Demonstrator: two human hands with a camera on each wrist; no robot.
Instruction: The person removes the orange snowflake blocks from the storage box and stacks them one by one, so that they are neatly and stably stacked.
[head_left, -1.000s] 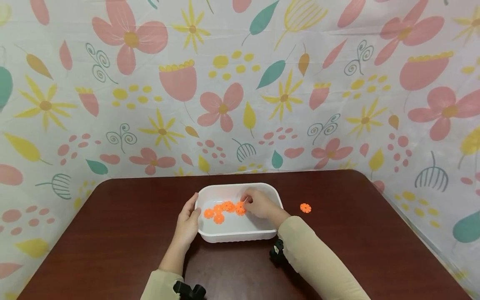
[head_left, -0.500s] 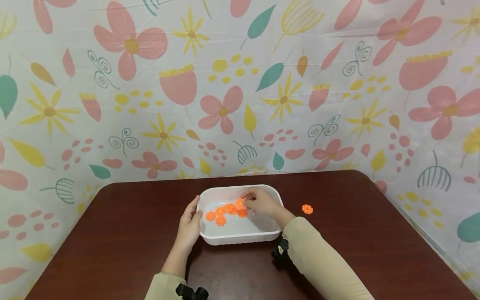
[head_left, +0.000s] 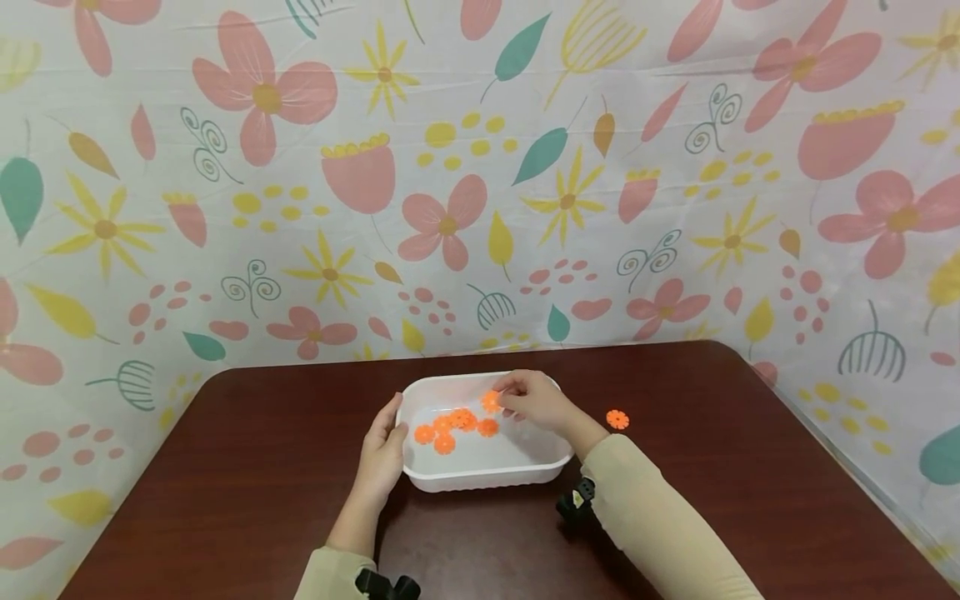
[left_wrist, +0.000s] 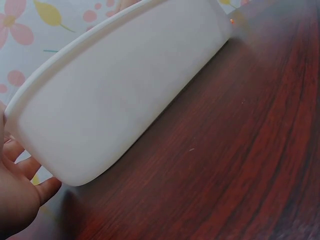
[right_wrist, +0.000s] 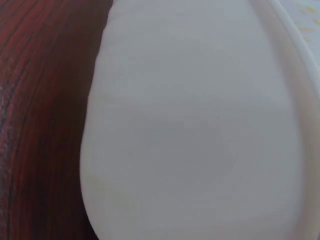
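Orange flower-shaped discs (head_left: 444, 443) lie in a white tray (head_left: 487, 479), grouped in its left and middle parts. Several of them overlap, so an exact count is hard to tell; one separate disc (head_left: 488, 427) sits at the right end of the group. The tray is a rounded rectangle with raised walls and a rolled rim, standing on a dark brown table (head_left: 225, 500).

The right hand (head_left: 536, 402) reaches over the tray's right part, its thumb and fingertips pinching the edge of a held disc (head_left: 491, 401) above the tray floor, near the back wall. The left hand (head_left: 382, 450) grips the tray's left end; the left wrist view shows fingers (left_wrist: 49, 190) against the outer wall at the corner.

Outside the tray, a loose disc (head_left: 617, 419) lies flat on the table, to the right of the container and apart from it. The right wrist view is filled mostly by the tray's pale outer wall. Beige sleeves (head_left: 667, 517) cover both forearms, and a flower-printed cloth (head_left: 480, 250) hangs behind the table.
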